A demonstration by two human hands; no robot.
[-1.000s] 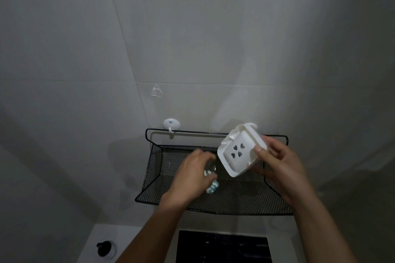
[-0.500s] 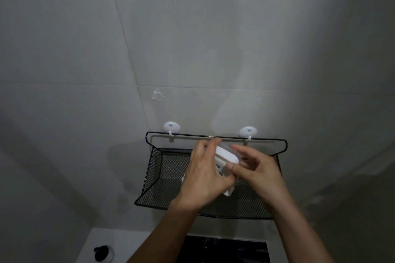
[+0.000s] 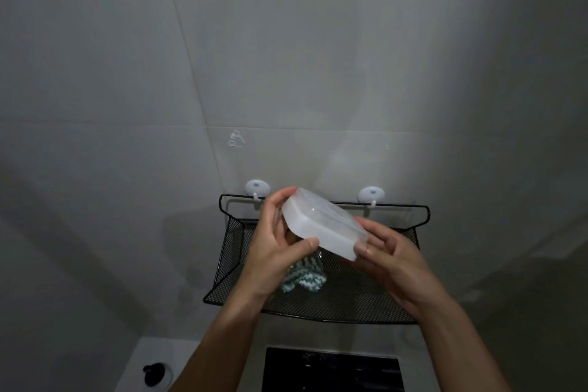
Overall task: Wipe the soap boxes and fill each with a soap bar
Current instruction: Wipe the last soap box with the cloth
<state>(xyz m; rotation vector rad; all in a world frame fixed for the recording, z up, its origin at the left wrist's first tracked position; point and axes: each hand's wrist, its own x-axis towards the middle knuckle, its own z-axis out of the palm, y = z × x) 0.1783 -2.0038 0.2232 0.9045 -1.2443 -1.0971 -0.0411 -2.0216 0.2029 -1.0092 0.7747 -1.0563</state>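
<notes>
Half a second ago your hands were bunched low over the basket with the soap box mostly hidden between them; now you have raised the soap box [image 3: 324,227] in front of the basket's top rail, tilted, its smooth outer side towards you. Your left hand [image 3: 275,251] grips its near-left end, fingers [image 3: 275,210] curled over the far edge and thumb pressed below. Your right hand [image 3: 389,259] pinches the right corner. With the hands lifted, a green-and-white patterned cloth [image 3: 304,277] now shows lying in the black mesh basket [image 3: 350,302], just beneath your left hand. The basket hangs from two white wall hooks [image 3: 370,196] on the tiled wall [image 3: 127,73]. Below sit a black panel [image 3: 331,369] and a small black knob [image 3: 154,372]. No writing is legible.
</notes>
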